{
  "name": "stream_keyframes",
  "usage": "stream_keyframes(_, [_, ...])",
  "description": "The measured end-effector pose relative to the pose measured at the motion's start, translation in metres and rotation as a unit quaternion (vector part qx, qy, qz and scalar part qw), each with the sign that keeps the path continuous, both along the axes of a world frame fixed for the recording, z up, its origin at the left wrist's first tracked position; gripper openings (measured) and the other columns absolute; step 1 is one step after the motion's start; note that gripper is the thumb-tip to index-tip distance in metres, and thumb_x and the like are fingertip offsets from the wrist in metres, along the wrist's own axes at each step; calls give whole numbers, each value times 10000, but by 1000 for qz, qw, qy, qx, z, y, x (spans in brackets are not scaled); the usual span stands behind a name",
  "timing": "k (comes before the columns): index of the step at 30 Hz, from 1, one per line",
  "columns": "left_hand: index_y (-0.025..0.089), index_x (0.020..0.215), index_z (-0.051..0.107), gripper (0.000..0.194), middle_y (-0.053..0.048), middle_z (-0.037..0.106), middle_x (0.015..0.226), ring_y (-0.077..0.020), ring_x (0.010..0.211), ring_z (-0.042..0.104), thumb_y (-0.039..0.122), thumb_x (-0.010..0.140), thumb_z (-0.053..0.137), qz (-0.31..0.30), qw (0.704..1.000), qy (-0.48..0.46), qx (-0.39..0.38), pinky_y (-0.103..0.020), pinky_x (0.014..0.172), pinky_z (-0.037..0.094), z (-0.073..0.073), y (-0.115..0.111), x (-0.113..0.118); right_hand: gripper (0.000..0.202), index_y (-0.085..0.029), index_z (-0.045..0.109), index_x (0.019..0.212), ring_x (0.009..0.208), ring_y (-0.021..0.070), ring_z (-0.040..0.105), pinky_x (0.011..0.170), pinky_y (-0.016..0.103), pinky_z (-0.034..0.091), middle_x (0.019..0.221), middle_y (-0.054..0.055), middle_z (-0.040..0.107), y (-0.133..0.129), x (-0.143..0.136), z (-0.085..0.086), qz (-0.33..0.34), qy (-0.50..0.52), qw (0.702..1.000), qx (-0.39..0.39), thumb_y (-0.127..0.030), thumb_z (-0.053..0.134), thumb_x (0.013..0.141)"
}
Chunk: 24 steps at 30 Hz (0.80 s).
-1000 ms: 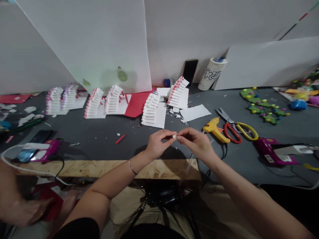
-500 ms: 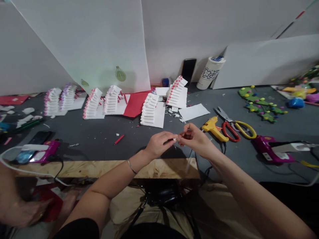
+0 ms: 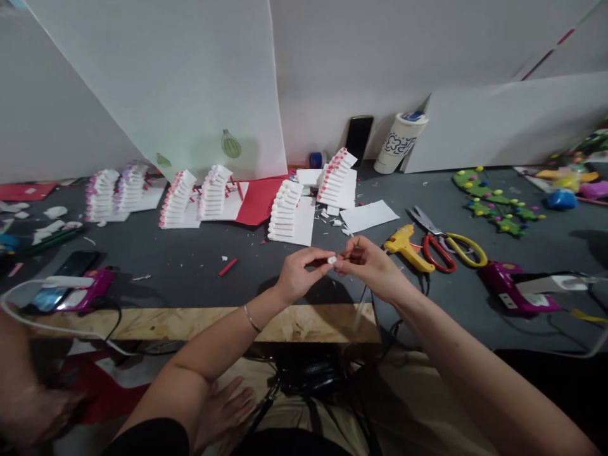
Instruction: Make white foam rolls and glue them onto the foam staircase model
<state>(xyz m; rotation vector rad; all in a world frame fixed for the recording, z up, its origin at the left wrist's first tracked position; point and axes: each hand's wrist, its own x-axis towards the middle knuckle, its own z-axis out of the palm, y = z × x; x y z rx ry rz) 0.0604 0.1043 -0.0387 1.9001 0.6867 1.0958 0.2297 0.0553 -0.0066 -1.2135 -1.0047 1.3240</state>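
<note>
Head view: our left hand and right hand pinch a loose white bit over the near edge; beyond, six ribbed models look mostly built, the bit joined to none.

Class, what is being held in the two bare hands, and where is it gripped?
A small white piece, pinched at its edges between both hands' fingertips.

Dim light; soft shadow on wooden edge; lower-left blurred.
</note>
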Motion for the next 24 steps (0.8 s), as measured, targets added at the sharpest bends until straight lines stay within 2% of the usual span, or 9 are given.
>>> stream_keyframes(6, [173, 982, 705, 170, -80, 735, 950, -142, 833, 685, 252, 861, 616, -23, 994, 19, 105, -251, 733, 570, -2, 1, -2, 461, -226, 430, 767, 550, 88, 580, 560, 239, 474, 627, -76, 630, 0, 1, -2, 17, 50, 996, -73, -302, 834, 559])
stream_keyframes(9, [173, 982, 703, 166, -81, 736, 953, -142, 835, 682, 248, 867, 610, -28, 992, 22, 122, -263, 761, 567, -3, 1, -2, 483, -224, 440, 767, 539, 88, 578, 548, 233, 460, 617, -77, 630, 1, 3, -4, 19, 68, 993, -93, -299, 857, 535])
stream_keyframes(12, [184, 979, 712, 178, -77, 735, 954, -146, 828, 681, 276, 856, 622, -18, 998, 16, 65, -261, 740, 565, -5, 1, 0, 490, -223, 466, 774, 539, 94, 583, 554, 238, 460, 616, -71, 636, 3, 5, -5, 15, 87, 991, -99, -302, 876, 518])
stream_keyframes(15, [181, 968, 721, 222, -68, 734, 909, -152, 788, 678, 333, 815, 668, 6, 998, -24, -52, -260, 712, 559, -6, 2, 3, 461, -216, 533, 802, 572, 96, 599, 574, 235, 468, 626, -63, 642, 7, 5, -7, 8, 119, 989, -87, -314, 885, 521])
stream_keyframes(18, [170, 961, 720, 286, -53, 718, 857, -145, 742, 661, 385, 773, 701, 15, 986, -79, -145, -263, 697, 548, -4, 6, 4, 398, -201, 606, 785, 622, 89, 616, 604, 220, 481, 681, -39, 670, 8, 1, -11, 8, 153, 984, -89, -334, 886, 536])
stream_keyframes(20, [174, 947, 725, 289, -47, 692, 862, -136, 743, 640, 394, 761, 712, 21, 984, -96, -151, -261, 704, 534, -2, 8, 3, 374, -194, 644, 768, 670, 92, 632, 639, 219, 496, 736, -20, 694, 9, -4, -14, 11, 178, 979, -100, -348, 890, 532])
stream_keyframes(24, [199, 902, 745, 245, -35, 602, 877, -126, 773, 586, 385, 742, 736, 38, 991, -92, -89, -258, 727, 502, -1, 10, 1, 372, -198, 694, 780, 690, 88, 634, 680, 219, 512, 745, -21, 694, 7, -14, -18, 13, 226, 968, -105, -352, 901, 512])
